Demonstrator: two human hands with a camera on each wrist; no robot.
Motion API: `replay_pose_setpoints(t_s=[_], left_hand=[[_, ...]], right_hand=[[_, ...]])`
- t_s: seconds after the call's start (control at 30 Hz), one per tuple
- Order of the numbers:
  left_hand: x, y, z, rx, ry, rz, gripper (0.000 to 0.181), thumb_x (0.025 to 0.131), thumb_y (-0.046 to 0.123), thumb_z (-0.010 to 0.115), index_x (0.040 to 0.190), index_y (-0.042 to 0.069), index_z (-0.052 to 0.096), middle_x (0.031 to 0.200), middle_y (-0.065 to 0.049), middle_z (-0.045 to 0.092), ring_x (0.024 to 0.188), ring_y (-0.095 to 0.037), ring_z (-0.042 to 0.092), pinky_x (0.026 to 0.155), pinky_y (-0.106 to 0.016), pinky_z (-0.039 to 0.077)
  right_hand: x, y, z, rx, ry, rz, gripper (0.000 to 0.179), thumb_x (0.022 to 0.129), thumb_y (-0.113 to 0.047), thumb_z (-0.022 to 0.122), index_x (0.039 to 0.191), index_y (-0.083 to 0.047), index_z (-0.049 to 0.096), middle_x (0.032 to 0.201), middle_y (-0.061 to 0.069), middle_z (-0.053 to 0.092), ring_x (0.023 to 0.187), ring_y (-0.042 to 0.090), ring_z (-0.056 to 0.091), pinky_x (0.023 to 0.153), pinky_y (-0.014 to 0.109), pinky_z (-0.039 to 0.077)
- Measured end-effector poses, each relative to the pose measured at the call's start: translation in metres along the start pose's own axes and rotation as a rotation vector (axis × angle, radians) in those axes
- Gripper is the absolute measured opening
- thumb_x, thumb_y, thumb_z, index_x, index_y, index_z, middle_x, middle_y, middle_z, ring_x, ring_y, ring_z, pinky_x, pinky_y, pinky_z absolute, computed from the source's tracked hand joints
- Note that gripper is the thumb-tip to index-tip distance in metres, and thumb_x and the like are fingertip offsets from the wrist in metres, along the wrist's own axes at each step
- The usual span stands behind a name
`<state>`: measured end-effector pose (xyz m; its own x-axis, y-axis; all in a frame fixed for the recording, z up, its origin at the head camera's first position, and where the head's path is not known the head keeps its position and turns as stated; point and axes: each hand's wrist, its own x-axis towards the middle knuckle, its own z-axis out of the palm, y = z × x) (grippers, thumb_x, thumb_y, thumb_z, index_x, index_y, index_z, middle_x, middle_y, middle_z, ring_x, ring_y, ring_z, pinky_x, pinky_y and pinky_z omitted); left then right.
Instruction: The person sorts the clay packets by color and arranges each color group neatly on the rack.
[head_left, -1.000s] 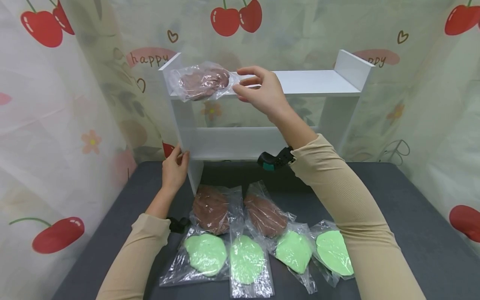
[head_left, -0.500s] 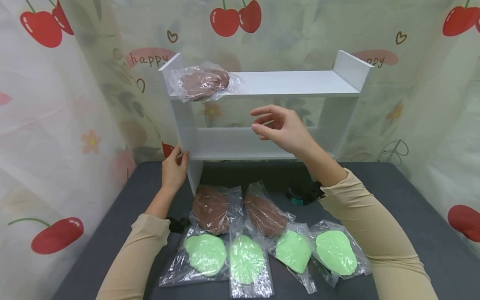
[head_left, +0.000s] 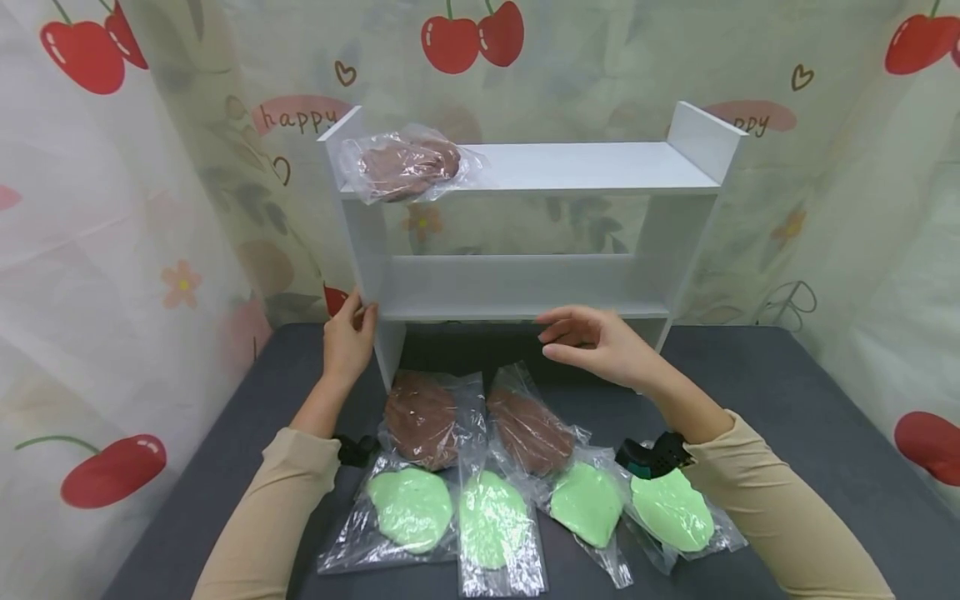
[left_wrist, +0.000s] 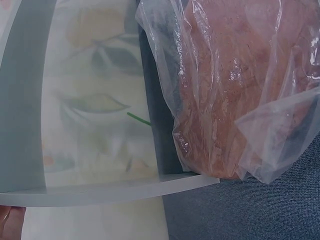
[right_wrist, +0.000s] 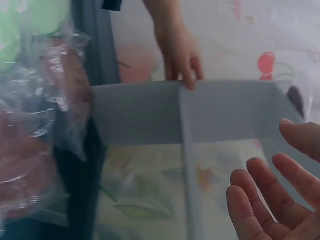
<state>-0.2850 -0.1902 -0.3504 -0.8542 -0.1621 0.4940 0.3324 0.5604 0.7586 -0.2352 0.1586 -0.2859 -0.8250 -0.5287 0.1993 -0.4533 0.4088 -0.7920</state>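
White shelf point(head_left: 570, 165), upright, a clear-bagged brown lump point(head_left: 408, 169), apparently creased, at its top left end.

Glossy, crinkled plastic bags point(head_left: 493, 521); smooth shelf point(head_left: 585, 165); matt, cloth-like tabletop point(head_left: 776, 392)

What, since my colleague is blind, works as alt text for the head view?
A person's left hand touches the side of a white shelf unit; the right hand hovers empty. One bagged brown lump rests on the top shelf; two bagged brown lumps and four bagged green lumps lie on the table.
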Motion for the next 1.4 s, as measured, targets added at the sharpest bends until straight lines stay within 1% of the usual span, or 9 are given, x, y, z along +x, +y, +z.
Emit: replay_pose_setpoints(t_s=[0.1,0.27,0.5,0.63,0.9,1.03,1.17,1.27,1.4], left_hand=[[0.000,0.000,0.000,0.001,-0.005,-0.002,0.043,0.097,0.015,0.050,0.139,0.011,0.046,0.130,-0.019,0.056,0.113,-0.035,0.060,0.088,-0.049,0.051],[0.000,-0.001,-0.001,0.000,-0.005,-0.004,0.042,0.097,0.015,0.050,0.139,0.011,0.046,0.130,-0.018,0.056,0.113,-0.035,0.060,0.088,-0.048,0.052],[0.000,-0.002,0.000,0.004,-0.010,0.001,0.044,0.097,0.016,0.049,0.140,0.012,0.044,0.131,-0.018,0.056,0.113,-0.035,0.060,0.088,-0.049,0.051],[0.000,-0.001,0.000,0.000,-0.008,0.003,0.044,0.097,0.015,0.050,0.140,0.012,0.044,0.131,-0.019,0.056,0.112,-0.035,0.060,0.087,-0.049,0.052],[0.000,0.001,-0.001,-0.001,-0.004,0.007,0.043,0.097,0.015,0.049,0.140,0.011,0.045,0.131,-0.019,0.056,0.111,-0.035,0.061,0.086,-0.049,0.052],[0.000,0.000,0.000,0.001,-0.002,0.011,0.043,0.097,0.014,0.050,0.139,0.010,0.045,0.130,-0.020,0.056,0.111,-0.035,0.061,0.086,-0.049,0.052],[-0.001,0.001,0.000,0.005,0.002,0.014,0.043,0.097,0.014,0.050,0.139,0.010,0.045,0.130,-0.020,0.056,0.111,-0.036,0.060,0.086,-0.050,0.052],[-0.001,0.001,0.000,0.001,0.004,0.014,0.043,0.097,0.015,0.050,0.139,0.010,0.045,0.130,-0.020,0.056,0.111,-0.036,0.060,0.087,-0.050,0.052],[-0.001,0.001,0.000,-0.006,0.000,0.010,0.043,0.097,0.015,0.049,0.139,0.011,0.045,0.130,-0.020,0.056,0.112,-0.036,0.060,0.088,-0.049,0.052]], right_hand=[[-0.009,0.016,0.006,0.015,-0.024,0.035,0.045,0.088,-0.018,0.065,0.130,-0.009,0.052,0.119,0.015,0.060,0.103,0.023,0.062,0.085,0.027,0.052],[-0.019,0.041,0.015,0.037,-0.052,0.086,0.050,0.088,-0.021,0.065,0.132,-0.007,0.049,0.124,0.017,0.057,0.108,0.029,0.060,0.087,0.030,0.052],[-0.030,0.076,0.027,0.042,-0.065,0.159,0.060,0.086,-0.024,0.068,0.136,-0.005,0.043,0.131,0.023,0.049,0.117,0.041,0.052,0.090,0.040,0.051],[-0.034,0.091,0.034,0.034,-0.066,0.191,0.065,0.084,-0.027,0.069,0.138,-0.005,0.040,0.134,0.027,0.045,0.120,0.045,0.048,0.093,0.045,0.049],[-0.037,0.108,0.049,0.031,-0.091,0.271,0.076,0.083,-0.030,0.071,0.142,-0.004,0.032,0.140,0.030,0.036,0.127,0.048,0.040,0.096,0.052,0.045],[-0.037,0.111,0.056,0.038,-0.105,0.322,0.083,0.080,-0.035,0.073,0.144,-0.005,0.029,0.142,0.030,0.033,0.129,0.048,0.036,0.098,0.055,0.042],[-0.036,0.113,0.060,0.040,-0.112,0.371,0.086,0.079,-0.038,0.073,0.145,-0.008,0.027,0.144,0.030,0.032,0.130,0.049,0.034,0.097,0.055,0.042],[-0.035,0.114,0.063,0.047,-0.114,0.388,0.086,0.079,-0.036,0.074,0.145,-0.008,0.027,0.142,0.030,0.033,0.128,0.048,0.037,0.095,0.054,0.044],[-0.033,0.116,0.067,0.044,-0.115,0.390,0.084,0.079,-0.031,0.075,0.144,-0.005,0.029,0.137,0.030,0.038,0.120,0.043,0.045,0.087,0.047,0.048]])
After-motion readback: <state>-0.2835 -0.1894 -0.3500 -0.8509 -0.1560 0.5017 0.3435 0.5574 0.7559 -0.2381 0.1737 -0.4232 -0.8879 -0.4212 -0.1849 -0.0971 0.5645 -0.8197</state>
